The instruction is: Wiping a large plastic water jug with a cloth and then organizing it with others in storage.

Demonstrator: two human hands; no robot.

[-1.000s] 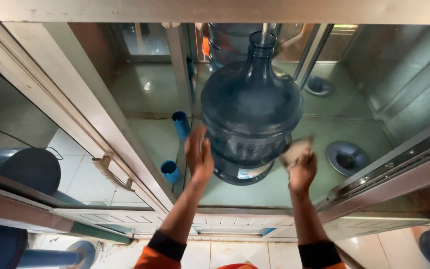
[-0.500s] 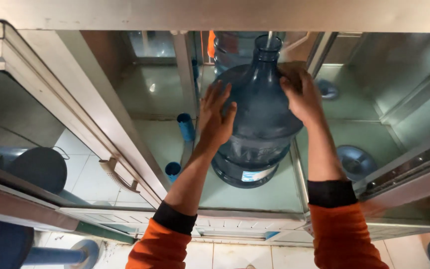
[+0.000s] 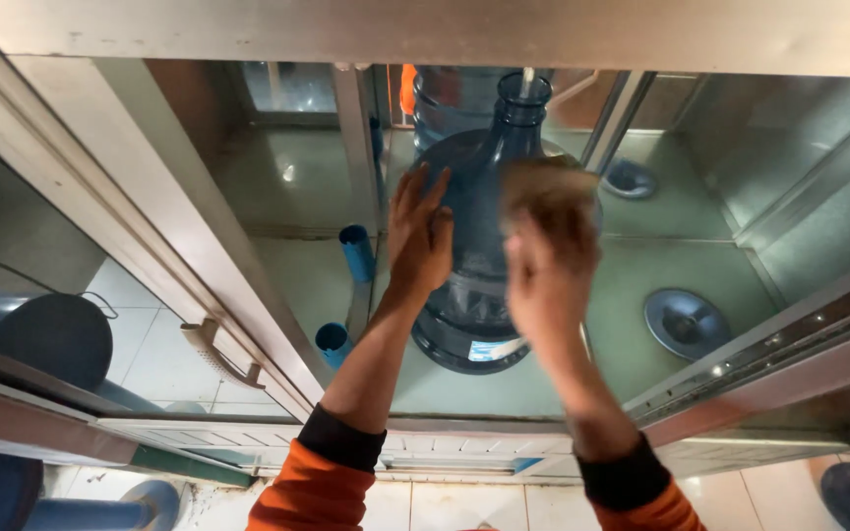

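Observation:
A large dark blue water bottle (image 3: pixel 474 236) stands upright on the wet steel floor of a washing cabinet (image 3: pixel 277 187), its neck (image 3: pixel 523 98) under a thin white nozzle. My left hand (image 3: pixel 420 236) lies flat against the bottle's left side, fingers spread, steadying it. On the bottle's upper right shoulder is my right hand (image 3: pixel 548 280), blurred by motion and pressing a brownish cloth (image 3: pixel 543 182) against it. Both sleeves are orange with black cuffs.
Two blue pipe stubs (image 3: pixel 356 251) (image 3: pixel 332 344) stand left of the bottle. Round steel discs (image 3: pixel 686 323) (image 3: pixel 630 179) sit in the floor to the right. A second bottle (image 3: pixel 445 98) is behind. The open cabinet door and its handle (image 3: pixel 218 354) are left; a dark barrel (image 3: pixel 46 339) lies below.
The bottle has gone from lifted and tilted to standing on the cabinet floor. My left hand stayed on its side; my right hand slid down from the shoulder, rubbing with the cloth.

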